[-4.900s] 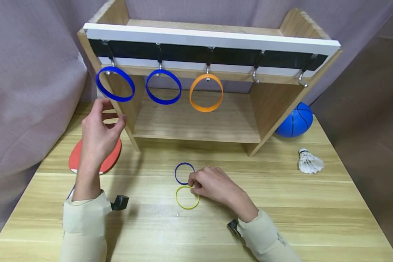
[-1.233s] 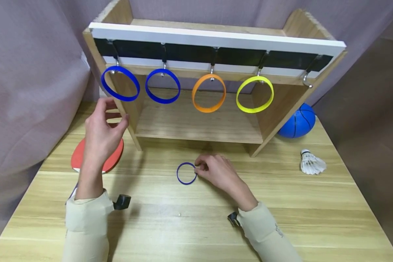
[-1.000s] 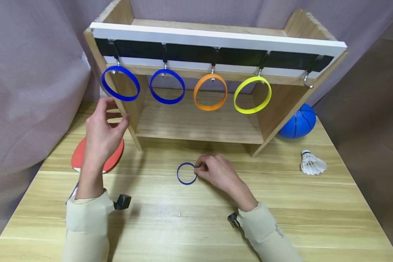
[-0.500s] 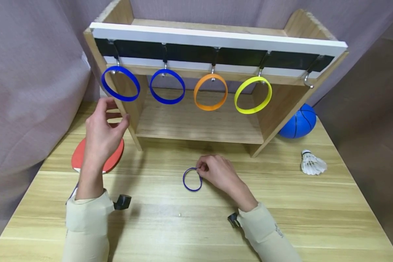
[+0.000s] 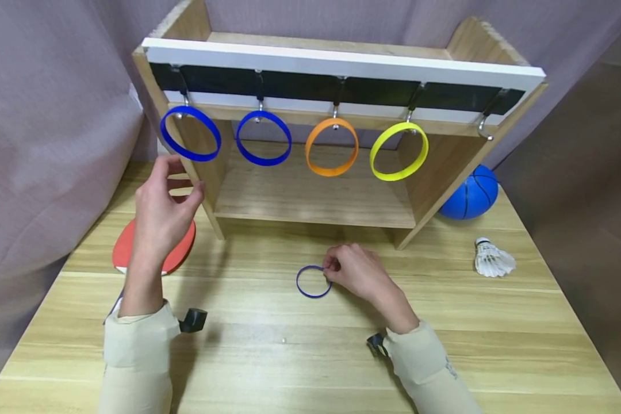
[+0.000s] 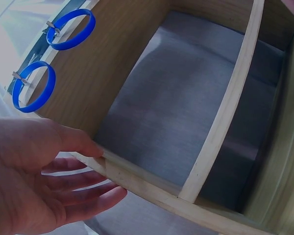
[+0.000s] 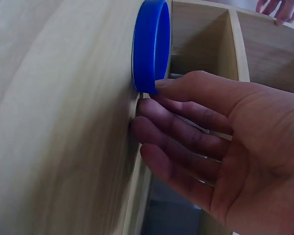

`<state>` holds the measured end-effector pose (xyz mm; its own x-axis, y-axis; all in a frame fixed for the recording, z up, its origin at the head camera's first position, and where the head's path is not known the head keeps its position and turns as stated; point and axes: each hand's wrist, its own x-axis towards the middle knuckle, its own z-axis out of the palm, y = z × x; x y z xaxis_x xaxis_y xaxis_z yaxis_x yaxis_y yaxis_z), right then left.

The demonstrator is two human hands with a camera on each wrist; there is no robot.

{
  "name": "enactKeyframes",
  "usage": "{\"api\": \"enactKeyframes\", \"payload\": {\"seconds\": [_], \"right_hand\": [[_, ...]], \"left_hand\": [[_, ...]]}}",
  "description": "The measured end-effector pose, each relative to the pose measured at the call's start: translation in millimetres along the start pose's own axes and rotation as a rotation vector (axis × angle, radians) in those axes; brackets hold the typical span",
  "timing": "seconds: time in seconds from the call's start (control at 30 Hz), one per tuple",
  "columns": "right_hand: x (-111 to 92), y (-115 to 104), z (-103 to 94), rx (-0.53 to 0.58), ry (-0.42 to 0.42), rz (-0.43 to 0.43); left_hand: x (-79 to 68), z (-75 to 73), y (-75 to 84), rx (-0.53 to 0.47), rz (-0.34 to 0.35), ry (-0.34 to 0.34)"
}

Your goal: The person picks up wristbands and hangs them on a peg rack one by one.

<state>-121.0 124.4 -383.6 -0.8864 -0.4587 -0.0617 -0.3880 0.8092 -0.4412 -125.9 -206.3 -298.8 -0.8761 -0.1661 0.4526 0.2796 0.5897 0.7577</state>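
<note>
Low over the table, my right hand (image 5: 359,273) pinches a dark blue silicone wristband (image 7: 146,54) between thumb and fingertips. The band is at the table in front of the wooden shelf unit (image 5: 310,192). My left hand (image 5: 160,210) holds the unit's left side panel (image 6: 137,186), thumb on one side and fingers on the other. Along the unit's top front, a blue wristband (image 5: 204,157), another blue wristband (image 5: 263,161), an orange wristband (image 5: 331,172) and a yellow wristband (image 5: 401,176) hang from hooks. The far right hook (image 5: 486,131) carries no band.
A red table tennis paddle (image 5: 178,253) lies under my left forearm. Right of the unit are a blue ball (image 5: 468,196) and a white shuttlecock (image 5: 493,260). A grey-purple curtain (image 5: 57,103) hangs behind and at the left.
The yellow wristband, on the table 4.9 s ago, now hangs on the fourth hook. My right hand has taken hold of the remaining blue band and slid it right. My left hand stays put.
</note>
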Motion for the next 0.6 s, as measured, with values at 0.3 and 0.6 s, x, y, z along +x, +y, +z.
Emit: {"api": "enactKeyframes", "payload": {"seconds": [0.3,0.6], "right_hand": [[-6,-6,-14.8,0.162,0.061,-0.088],[-15,-18,-33.0,0.318,0.119,-0.196]], "left_hand": [[0.5,0.4,1.2,0.008,-0.004,-0.007],[0.0,0.2,0.8,0.001,-0.006,-0.001]]}}
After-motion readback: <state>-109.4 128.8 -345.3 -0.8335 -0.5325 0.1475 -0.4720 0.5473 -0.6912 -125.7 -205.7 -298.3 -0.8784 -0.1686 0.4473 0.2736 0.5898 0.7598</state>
